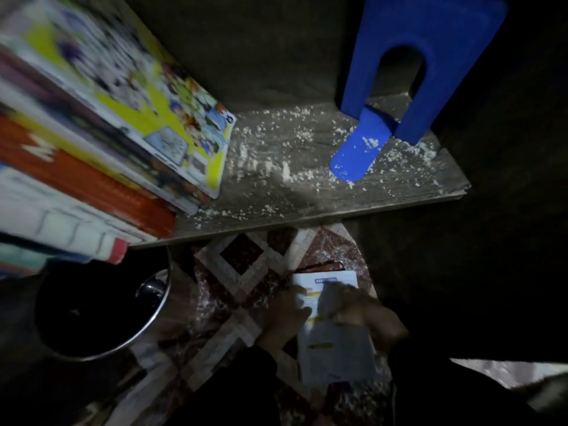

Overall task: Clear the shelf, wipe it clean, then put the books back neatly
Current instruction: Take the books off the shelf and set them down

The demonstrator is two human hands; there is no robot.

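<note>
Below a dusty shelf (307,198), the left hand (285,316) and right hand (365,315) grip opposite edges of a white book (336,352) over the patterned floor (233,305). Leaning books (123,118) and a blue bookend (430,56) stand on the shelf.

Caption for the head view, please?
Below the dusty shelf with books, bookend, left hand and right hand hold a booklet.

So the books (107,118) lean at the left of the shelf (307,198); bookend (415,56) stands back right, well apart; crumbs (276,155) are scattered between them; below on the floor (233,272), a pot (101,318) sits left; right of it a booklet (335,342), left hand (285,315) and right hand (365,315) at its side edges.
</note>
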